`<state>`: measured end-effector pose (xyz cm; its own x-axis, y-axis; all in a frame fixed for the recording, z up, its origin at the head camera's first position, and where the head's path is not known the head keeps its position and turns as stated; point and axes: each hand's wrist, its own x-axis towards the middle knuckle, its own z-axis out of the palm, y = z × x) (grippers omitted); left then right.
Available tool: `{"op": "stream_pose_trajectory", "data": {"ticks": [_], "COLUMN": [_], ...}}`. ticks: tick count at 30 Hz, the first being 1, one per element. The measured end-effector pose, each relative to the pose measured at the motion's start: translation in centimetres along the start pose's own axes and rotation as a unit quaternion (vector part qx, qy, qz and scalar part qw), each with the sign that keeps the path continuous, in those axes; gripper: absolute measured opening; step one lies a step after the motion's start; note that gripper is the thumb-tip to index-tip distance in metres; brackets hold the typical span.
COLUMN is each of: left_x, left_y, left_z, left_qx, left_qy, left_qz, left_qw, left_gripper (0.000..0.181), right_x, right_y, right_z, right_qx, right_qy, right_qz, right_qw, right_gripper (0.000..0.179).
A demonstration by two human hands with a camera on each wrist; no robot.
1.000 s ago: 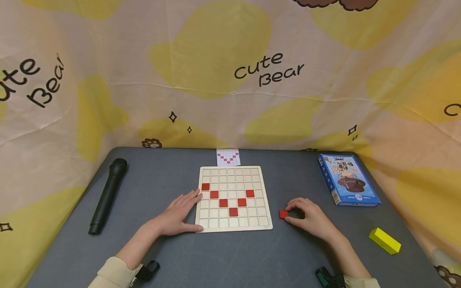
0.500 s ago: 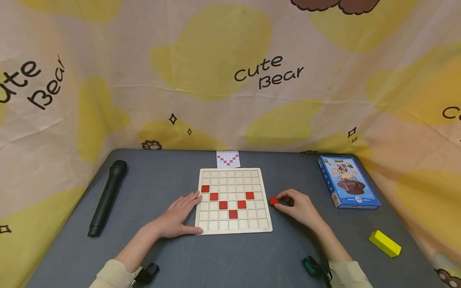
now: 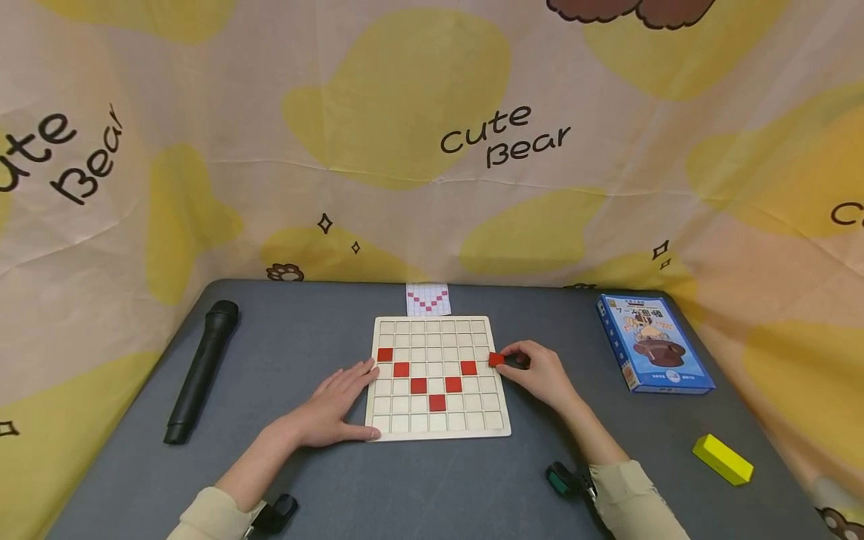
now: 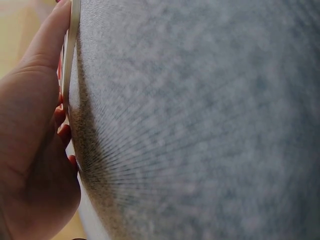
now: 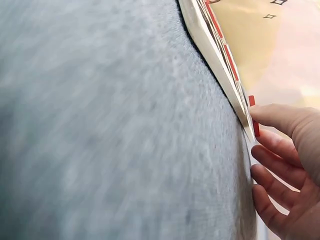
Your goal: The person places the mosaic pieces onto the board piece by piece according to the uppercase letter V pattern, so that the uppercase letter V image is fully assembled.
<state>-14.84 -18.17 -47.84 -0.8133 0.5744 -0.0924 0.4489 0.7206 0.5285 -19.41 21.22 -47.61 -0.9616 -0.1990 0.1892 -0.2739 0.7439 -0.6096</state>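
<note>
A cream grid board lies flat on the grey table, with several red square tiles set in its cells in a V-like pattern. Along the board's left edge rests my left hand, fingers and thumb spread and touching the rim. At the right edge, my right hand pinches another red tile between thumb and fingertips, over the board's right side. From the right wrist view, that tile appears tilted on edge, close to the board's rim; whether it touches the board I cannot tell.
A small pattern card lies just behind the board. On the left is a black microphone. To the right are a blue box and a yellow block. A printed curtain hangs around the table.
My right hand has carried the red tile leftward and away from me, from the table beside the board to its right edge. The left hand has stayed in place.
</note>
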Motion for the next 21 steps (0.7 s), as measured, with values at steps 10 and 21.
{"op": "stream_pose_trajectory", "data": {"ticks": [10, 21], "left_x": [0.0, 0.1], "left_y": [0.1, 0.1], "left_z": [-0.1, 0.0], "left_qx": [-0.001, 0.0], "left_qy": [0.003, 0.002], "left_qz": [0.001, -0.001], "left_qw": [1.0, 1.0], "left_gripper": [0.103, 0.103], "right_x": [1.6, 2.1], "right_y": [-0.8, -0.8], "right_z": [0.8, 1.2], "right_qx": [-0.007, -0.006], "right_qy": [-0.002, -0.011], "right_qz": [-0.012, -0.01], "right_qw": [0.9999, 0.9999], "right_gripper": [0.026, 0.029]}}
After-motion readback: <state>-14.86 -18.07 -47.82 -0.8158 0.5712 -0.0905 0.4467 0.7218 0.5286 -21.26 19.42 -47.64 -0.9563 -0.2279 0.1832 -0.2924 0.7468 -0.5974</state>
